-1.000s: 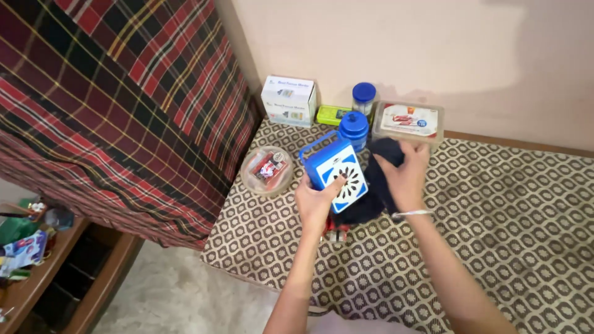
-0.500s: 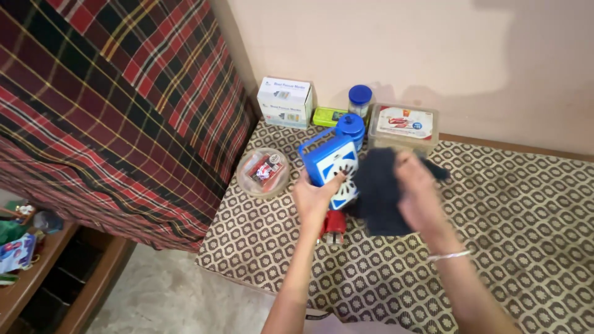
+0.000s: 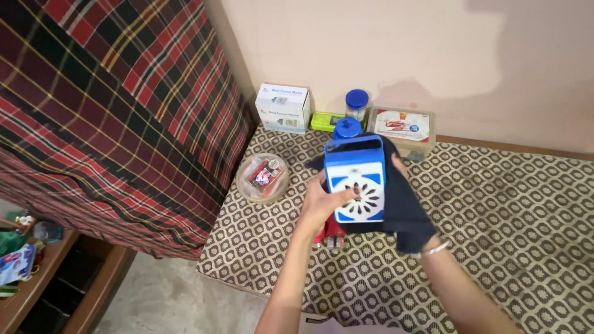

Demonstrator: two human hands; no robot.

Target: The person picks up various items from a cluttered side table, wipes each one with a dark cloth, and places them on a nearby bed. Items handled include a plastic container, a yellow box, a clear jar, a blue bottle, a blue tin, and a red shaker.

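My left hand (image 3: 325, 201) grips a blue and white box-shaped device (image 3: 357, 180) with a round vented grille and a handle, held upright above the patterned mat (image 3: 495, 204). My right hand (image 3: 399, 170) is mostly hidden under a dark navy cloth (image 3: 405, 204), which it presses against the right side and back of the device. A small red object (image 3: 331, 232) lies on the mat just below my left hand.
Along the wall stand a white carton (image 3: 283, 108), a green case (image 3: 328, 121), a blue-lidded jar (image 3: 356, 104), a blue bottle cap (image 3: 347, 128) and a lidded plastic tub (image 3: 401, 128). A round clear container (image 3: 263, 176) sits left. A plaid blanket (image 3: 111, 105) drapes at left.
The device has turned upright and moved right. My right hand with the cloth has gone from the front of it round to its right side and back.
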